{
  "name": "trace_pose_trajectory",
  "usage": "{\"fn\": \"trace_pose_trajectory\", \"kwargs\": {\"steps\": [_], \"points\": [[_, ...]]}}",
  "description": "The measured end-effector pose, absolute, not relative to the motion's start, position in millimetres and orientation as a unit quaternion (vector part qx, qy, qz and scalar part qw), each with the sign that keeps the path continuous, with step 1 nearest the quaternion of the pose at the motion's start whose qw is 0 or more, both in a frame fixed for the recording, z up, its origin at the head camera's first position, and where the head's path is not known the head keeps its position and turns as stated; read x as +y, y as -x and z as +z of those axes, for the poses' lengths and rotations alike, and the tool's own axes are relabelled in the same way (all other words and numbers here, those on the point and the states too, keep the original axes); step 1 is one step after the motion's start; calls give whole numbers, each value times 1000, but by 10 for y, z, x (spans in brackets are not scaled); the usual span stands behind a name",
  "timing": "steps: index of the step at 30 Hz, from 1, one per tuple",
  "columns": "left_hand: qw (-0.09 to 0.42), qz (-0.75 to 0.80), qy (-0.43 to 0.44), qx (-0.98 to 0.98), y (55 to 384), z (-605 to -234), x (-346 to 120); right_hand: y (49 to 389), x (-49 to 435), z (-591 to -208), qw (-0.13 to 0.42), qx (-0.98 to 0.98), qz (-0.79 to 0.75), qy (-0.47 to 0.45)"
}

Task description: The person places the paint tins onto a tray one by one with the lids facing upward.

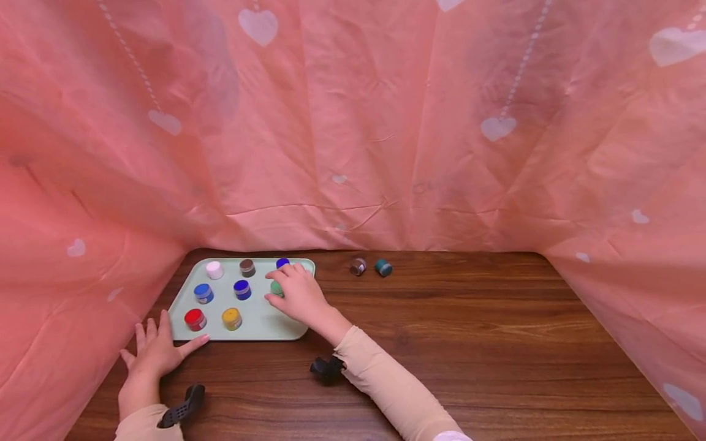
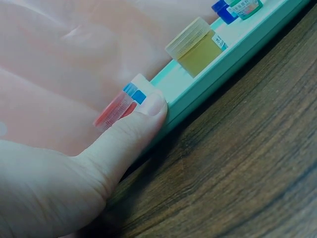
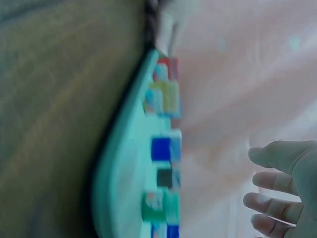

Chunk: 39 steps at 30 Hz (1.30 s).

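A pale green tray (image 1: 270, 323) bears several small paint jars in rough rows. Among them are a red jar (image 1: 195, 319), a yellow jar (image 1: 231, 318), a blue jar (image 1: 242, 290) and a green jar (image 1: 277, 288). My right hand (image 1: 300, 296) hovers over the tray's right side by the green jar, partly hiding it. In the right wrist view its loosely bent fingers stand apart from the green jar (image 3: 161, 206) and hold nothing. With fingers spread, my left hand (image 1: 152, 354) rests at the tray's near left corner. Its thumb (image 2: 126, 136) touches the rim.
Two more jars, one brown (image 1: 358, 266) and one teal (image 1: 383, 267), lie on the wooden table (image 1: 469, 343) right of the tray. A pink curtain (image 1: 364, 122) with white hearts encloses the back and both sides. Black straps (image 1: 184, 405) sit at both wrists.
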State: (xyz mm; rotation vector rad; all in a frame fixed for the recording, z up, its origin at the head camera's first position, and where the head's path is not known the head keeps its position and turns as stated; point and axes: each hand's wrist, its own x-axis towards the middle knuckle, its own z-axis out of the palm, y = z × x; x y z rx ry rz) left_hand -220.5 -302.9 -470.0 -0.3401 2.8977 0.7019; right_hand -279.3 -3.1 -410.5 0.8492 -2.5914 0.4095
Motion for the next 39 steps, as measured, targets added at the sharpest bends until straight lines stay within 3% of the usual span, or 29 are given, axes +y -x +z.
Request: {"fn": "trace_pose_trajectory", "kwargs": {"steps": [14,25,39], "points": [[72,230,110,964,2206,-4666,-3010,3252,654,-4099,193,-928,273,-167],[65,231,106,965,2210,-4720,-3062,3495,1086,-4272,171,-947,262,-77],[59,232,106,965,2231,-4747,-3048,3618,1426,-4511,169,-962,187,-100]]}}
